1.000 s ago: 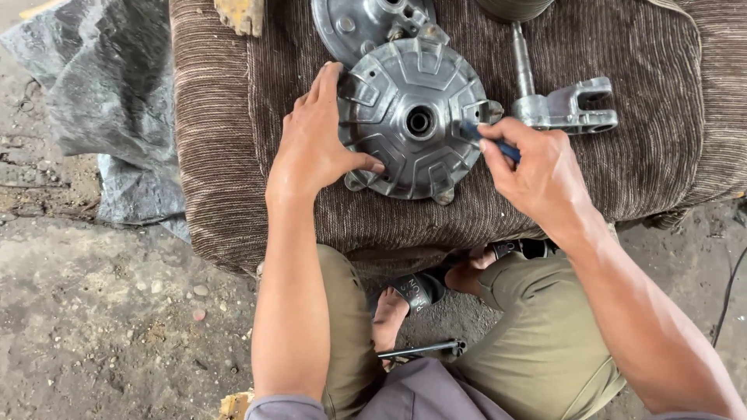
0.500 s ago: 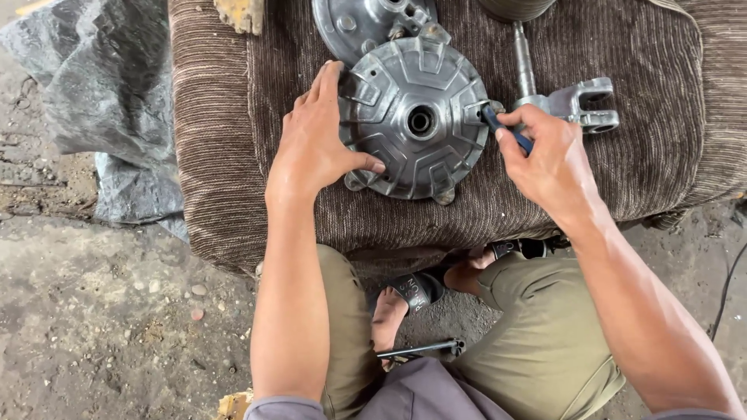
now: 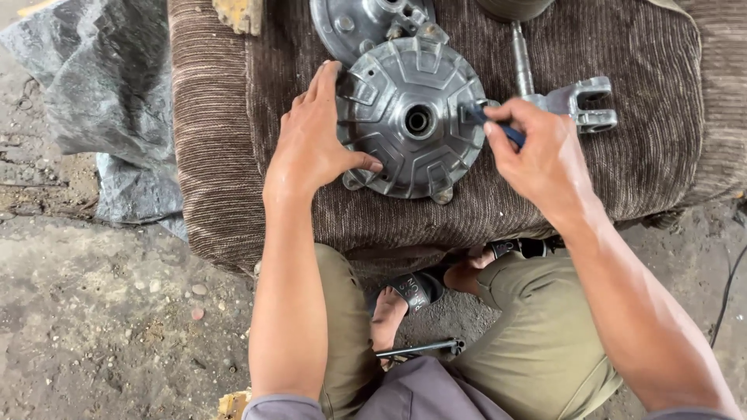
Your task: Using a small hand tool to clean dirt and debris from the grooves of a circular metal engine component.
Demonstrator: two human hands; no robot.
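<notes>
In the head view, we took the round metal hub (image 3: 412, 120) as our landmark; it lay flat on the brown ribbed bench (image 3: 638, 171), its bore facing up at us.

Our left hand (image 3: 315, 144) lay on the hub's left edge, fingers spread along the rim and the thumb pressed onto its lower face, so it was open and bracing, not clamped round anything.

Our right hand (image 3: 541, 155) sat just right of the hub, pinched shut on a thin dark blue tool (image 3: 498, 128). The tool's long axis ran slantwise, from the hand up and leftward to the hub's right rim, where its tip met or nearly met the metal; we could not tell which. So the hub lay to the left of the right hand, and that hand was the one carrying the tool to it.

Beyond the hub, partly under its upper edge, lay a second metal cover (image 3: 358, 23). To the hub's right, behind the right hand, lay a forked shaft (image 3: 572, 101), its rod pointing away from us.
</notes>
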